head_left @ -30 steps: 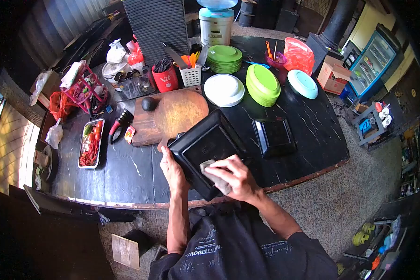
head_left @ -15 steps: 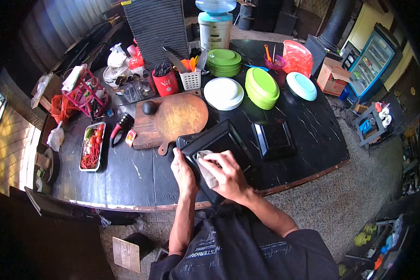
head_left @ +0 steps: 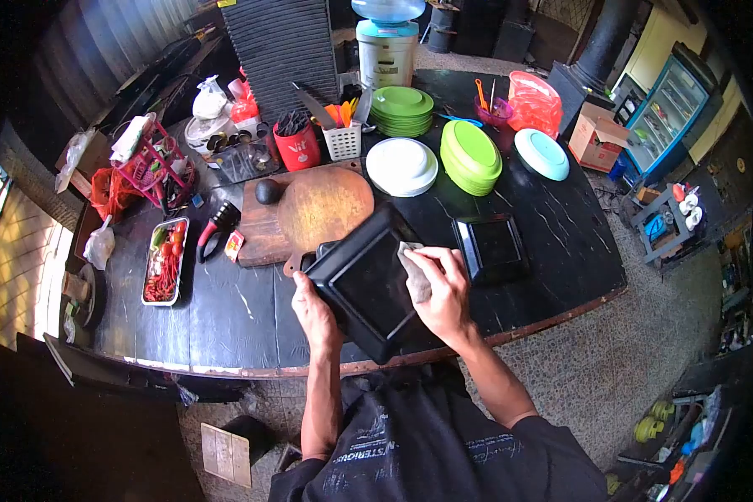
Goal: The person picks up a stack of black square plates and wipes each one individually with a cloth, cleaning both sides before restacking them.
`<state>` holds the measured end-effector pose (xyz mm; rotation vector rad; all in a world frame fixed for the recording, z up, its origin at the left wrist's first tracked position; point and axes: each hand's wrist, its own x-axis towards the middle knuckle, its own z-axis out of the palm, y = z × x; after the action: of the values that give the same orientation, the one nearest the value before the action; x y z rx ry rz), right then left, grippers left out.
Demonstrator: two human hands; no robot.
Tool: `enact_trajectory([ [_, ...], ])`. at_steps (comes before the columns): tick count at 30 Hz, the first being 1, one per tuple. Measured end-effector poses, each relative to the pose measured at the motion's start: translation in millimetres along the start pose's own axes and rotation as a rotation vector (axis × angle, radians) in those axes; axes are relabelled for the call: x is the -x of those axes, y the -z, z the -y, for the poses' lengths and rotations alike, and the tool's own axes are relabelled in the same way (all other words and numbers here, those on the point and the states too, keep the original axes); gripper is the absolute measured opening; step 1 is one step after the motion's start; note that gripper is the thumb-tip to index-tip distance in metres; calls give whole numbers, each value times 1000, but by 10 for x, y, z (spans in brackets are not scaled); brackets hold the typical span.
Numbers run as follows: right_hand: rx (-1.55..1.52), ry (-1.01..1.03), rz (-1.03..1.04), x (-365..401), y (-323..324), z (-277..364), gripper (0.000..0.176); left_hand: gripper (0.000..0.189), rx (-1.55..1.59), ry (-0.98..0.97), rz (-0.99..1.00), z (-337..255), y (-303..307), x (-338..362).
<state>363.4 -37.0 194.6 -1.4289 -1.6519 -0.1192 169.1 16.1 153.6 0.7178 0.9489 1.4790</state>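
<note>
A black square plate (head_left: 368, 284) is held tilted above the near edge of the table. My left hand (head_left: 315, 314) grips its left edge, thumb on top, the other fingers hidden beneath. In my right hand (head_left: 443, 294) a greyish cloth (head_left: 416, 274) is bunched, pressed against the plate's right rim. Another black square plate (head_left: 491, 249) lies on the table to the right. Behind the held plate, part of a further dark dish (head_left: 326, 248) shows near the cutting board's handle.
Beyond the plate is a wooden cutting board (head_left: 326, 205) with a dark round stone. White plates (head_left: 402, 166), green plates (head_left: 470, 157) and a pale blue plate (head_left: 542, 155) stand behind. A tray of chillies and tomatoes (head_left: 166, 263) lies left, near a red-and-black sharpener (head_left: 218, 229).
The held plate has been turned and tilted up. My right hand has moved the cloth from the plate's middle to its right rim. My left hand has shifted slightly left.
</note>
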Motion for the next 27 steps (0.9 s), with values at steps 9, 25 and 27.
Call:
enact_trajectory([
  [9, -189, 102, 231, 117, -161, 480, 59, 46, 3, 1, 8, 233, -12, 28],
  [25, 1, -1, 27, -23, 8, -90, 47, 56, 13, 81, -8, -56, 8, -2],
  [27, -40, -42, -53, -158, 31, -50, 47, 64, -185, 126, -84, -22, -22, 11],
])
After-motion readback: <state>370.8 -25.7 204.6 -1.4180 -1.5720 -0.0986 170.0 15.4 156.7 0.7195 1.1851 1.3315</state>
